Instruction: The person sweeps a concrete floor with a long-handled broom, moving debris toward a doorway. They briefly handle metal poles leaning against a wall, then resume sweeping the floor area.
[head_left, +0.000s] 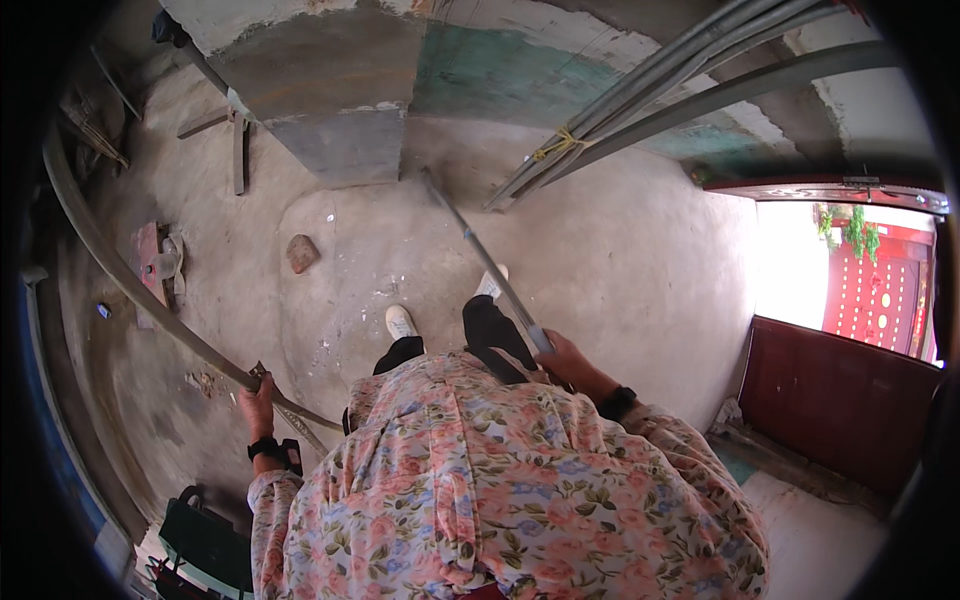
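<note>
My left hand grips a long grey-brown pole or pipe, which looks curved and runs up toward the far left; a short patterned strip or bar lies under it by the hand. My right hand is closed round the lower end of a thinner grey pole with a blue band partway along. That pole slants up and away past my right shoe, its far tip near the base of the wall. What the tip carries, if anything, is blurred.
A bundle of long pipes, tied with yellow cord, leans at the right wall. A brick piece and a reddish board lie on the concrete floor. A post on wooden feet stands upper left, a green chair-like object lower left, an open doorway right.
</note>
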